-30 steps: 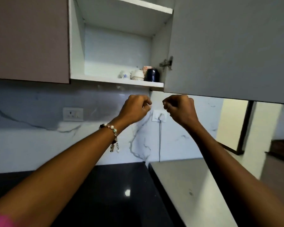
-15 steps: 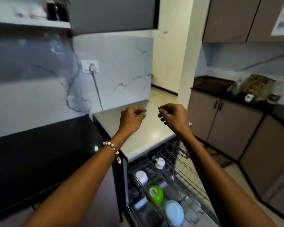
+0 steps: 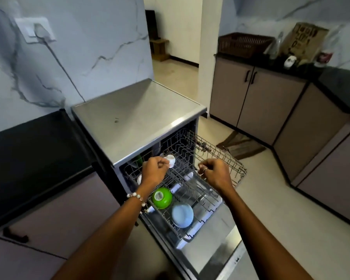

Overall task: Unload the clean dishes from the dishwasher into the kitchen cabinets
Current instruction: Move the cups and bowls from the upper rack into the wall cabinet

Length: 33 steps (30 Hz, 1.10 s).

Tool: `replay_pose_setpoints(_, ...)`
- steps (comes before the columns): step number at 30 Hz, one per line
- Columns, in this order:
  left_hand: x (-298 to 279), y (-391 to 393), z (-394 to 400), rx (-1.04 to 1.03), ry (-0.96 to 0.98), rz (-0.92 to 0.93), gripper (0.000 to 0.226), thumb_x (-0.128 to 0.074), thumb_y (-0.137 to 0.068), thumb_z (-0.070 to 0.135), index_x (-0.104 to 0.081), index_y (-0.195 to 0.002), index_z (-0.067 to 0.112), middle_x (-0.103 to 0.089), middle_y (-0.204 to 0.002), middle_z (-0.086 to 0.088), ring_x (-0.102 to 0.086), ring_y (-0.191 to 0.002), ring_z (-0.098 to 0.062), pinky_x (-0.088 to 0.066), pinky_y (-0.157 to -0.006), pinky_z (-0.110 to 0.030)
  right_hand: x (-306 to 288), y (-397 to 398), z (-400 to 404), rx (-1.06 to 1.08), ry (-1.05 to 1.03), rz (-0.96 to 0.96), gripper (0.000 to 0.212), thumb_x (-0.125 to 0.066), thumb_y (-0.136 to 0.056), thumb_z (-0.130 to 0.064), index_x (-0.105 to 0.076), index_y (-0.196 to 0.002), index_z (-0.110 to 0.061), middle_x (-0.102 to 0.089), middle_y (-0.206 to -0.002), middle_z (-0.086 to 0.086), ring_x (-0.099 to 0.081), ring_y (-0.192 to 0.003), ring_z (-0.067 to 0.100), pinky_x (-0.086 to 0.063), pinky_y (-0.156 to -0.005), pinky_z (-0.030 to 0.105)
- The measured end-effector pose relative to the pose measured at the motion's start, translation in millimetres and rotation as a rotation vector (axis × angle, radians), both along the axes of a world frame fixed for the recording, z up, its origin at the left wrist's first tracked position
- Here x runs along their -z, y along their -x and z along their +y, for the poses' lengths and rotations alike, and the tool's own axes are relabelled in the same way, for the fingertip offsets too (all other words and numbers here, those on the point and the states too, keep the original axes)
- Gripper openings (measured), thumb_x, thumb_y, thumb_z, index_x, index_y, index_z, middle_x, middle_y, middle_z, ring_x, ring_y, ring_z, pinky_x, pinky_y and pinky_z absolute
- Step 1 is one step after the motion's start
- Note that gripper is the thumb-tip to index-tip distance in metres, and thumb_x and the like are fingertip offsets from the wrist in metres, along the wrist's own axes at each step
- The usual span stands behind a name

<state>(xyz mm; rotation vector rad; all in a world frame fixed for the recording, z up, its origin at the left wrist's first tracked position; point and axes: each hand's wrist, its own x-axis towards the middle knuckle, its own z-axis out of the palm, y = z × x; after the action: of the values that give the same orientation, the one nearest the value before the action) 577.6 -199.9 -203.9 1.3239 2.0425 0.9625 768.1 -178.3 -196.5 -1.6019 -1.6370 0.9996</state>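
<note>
Head view shows both hands over the open dishwasher (image 3: 141, 126), door down, racks pulled out. Left hand (image 3: 153, 171) hovers with fingers curled, just beside a small white cup (image 3: 171, 160) in the upper rack (image 3: 220, 156); I can't tell whether it touches or pinches the cup, so I treat that grip as unknown. Right hand (image 3: 215, 173) is loosely clenched above the rack wires, holding nothing I can see. Remaining load: green bowl (image 3: 162, 198) and pale blue bowl (image 3: 182, 215), both upside down in the lower rack (image 3: 202, 201), plus a white piece part-hidden under the left wrist. Risks as I judge them: the cup is small and glazed, so a fingertip pinch on the rim could slip and drop it through onto the bowls below. Upper rack overhangs the lower one (right side sticks well out), so lifting a bowl straight up could clip the wires. Open door sits at shin level, a trip hazard on the turn to the cabinets.
</note>
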Motion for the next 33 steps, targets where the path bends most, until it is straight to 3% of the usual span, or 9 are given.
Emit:
replay_pose_setpoints(5, 48, 12, 28, -0.074, 0.158, 0.056, 0.014, -0.064, -0.08, 0.007, -0.074, -0.085, 0.013, -0.074, -0.082, -0.01, -0.069, -0.081, -0.025, -0.048, -0.072, -0.019, 51, -8, 33, 0.045, 0.122, -0.023, 0.014, -0.059, -0.089, -0.006, -0.071, -0.083, -0.008, -0.072, -0.079, 0.008, -0.066, -0.069, 0.018, -0.059, -0.072, 0.037)
replay_pose_setpoints(9, 83, 24, 62, -0.083, 0.221, 0.143, 0.02, -0.059, -0.079, 0.004, -0.076, -0.088, 0.008, -0.073, -0.085, -0.015, -0.064, -0.078, -0.025, -0.046, -0.071, -0.024, 94, 3, 75, 0.023, 0.203, -0.05, 0.011, -0.06, -0.088, -0.005, -0.071, -0.085, -0.005, -0.071, -0.082, 0.008, -0.067, -0.078, 0.021, -0.057, -0.077, 0.037)
replay_pose_setpoints(13, 131, 50, 120, -0.059, 0.33, 0.171, 0.02, -0.061, -0.08, 0.01, -0.073, -0.097, 0.012, -0.074, -0.083, -0.016, -0.069, -0.082, -0.031, -0.056, -0.078, -0.034, 140, 34, 127, -0.052, 0.27, -0.109, 0.007, -0.063, -0.086, -0.005, -0.069, -0.085, -0.007, -0.071, -0.086, 0.009, -0.064, -0.08, 0.02, -0.054, -0.078, 0.034)
replay_pose_setpoints(16, 177, 73, 167, -0.031, 0.423, 0.142, 0.032, -0.062, -0.081, 0.007, -0.066, -0.112, 0.013, -0.072, -0.096, -0.014, -0.067, -0.095, -0.03, -0.053, -0.086, -0.037, 180, 65, 170, -0.138, 0.328, -0.176, 0.013, -0.061, -0.084, -0.005, -0.069, -0.094, -0.01, -0.071, -0.092, 0.01, -0.066, -0.089, 0.024, -0.052, -0.077, 0.031)
replay_pose_setpoints(19, 210, 87, 206, -0.07, 0.461, -0.054, 0.039, -0.053, -0.087, -0.005, -0.052, -0.125, 0.0, -0.06, -0.113, -0.026, -0.059, -0.105, -0.034, -0.046, -0.084, -0.035, 217, 94, 213, -0.236, 0.343, -0.229, 0.031, -0.063, -0.087, -0.013, -0.063, -0.118, -0.009, -0.067, -0.112, 0.011, -0.063, -0.103, 0.023, -0.041, -0.076, 0.02)
replay_pose_setpoints(22, 245, 100, 235, -0.123, 0.479, -0.088, 0.04, -0.051, -0.09, -0.006, -0.046, -0.129, -0.003, -0.054, -0.125, -0.024, -0.055, -0.111, -0.036, -0.044, -0.088, -0.037, 250, 121, 254, -0.362, 0.279, -0.302, 0.043, -0.064, -0.088, -0.025, -0.057, -0.127, -0.007, -0.061, -0.126, 0.012, -0.059, -0.111, 0.025, -0.044, -0.088, 0.026)
replay_pose_setpoints(25, 273, 112, 255, -0.121, 0.459, -0.056, 0.041, -0.051, -0.09, -0.004, -0.047, -0.13, -0.002, -0.053, -0.13, -0.023, -0.052, -0.117, -0.038, -0.042, -0.1, -0.047, 278, 143, 284, -0.414, 0.185, -0.346, 0.051, -0.068, -0.084, -0.014, -0.052, -0.132, -0.006, -0.054, -0.134, 0.015, -0.055, -0.119, 0.028, -0.045, -0.097, 0.031)
replay_pose_setpoints(30, 300, 124, 270, -0.102, 0.45, 0.054, 0.037, -0.046, -0.096, 0.005, -0.049, -0.132, -0.002, -0.056, -0.129, -0.023, -0.055, -0.117, -0.037, -0.043, -0.098, -0.042, 330, 170, 320, -0.502, -0.03, -0.498, 0.045, -0.058, -0.089, -0.017, -0.047, -0.132, -0.023, -0.051, -0.126, 0.003, -0.055, -0.111, 0.018, -0.051, -0.095, 0.036)
replay_pose_setpoints(33, 305, 125, 269, -0.142, 0.465, 0.061, 0.029, -0.045, -0.097, 0.008, -0.056, -0.12, -0.006, -0.062, -0.116, -0.024, -0.059, -0.11, -0.034, -0.044, -0.087, -0.034, 345, 182, 325, -0.634, -0.132, -0.662, 0.046, -0.058, -0.089, -0.027, -0.048, -0.134, -0.03, -0.048, -0.138, 0.001, -0.041, -0.128, 0.025, -0.039, -0.104, 0.045)
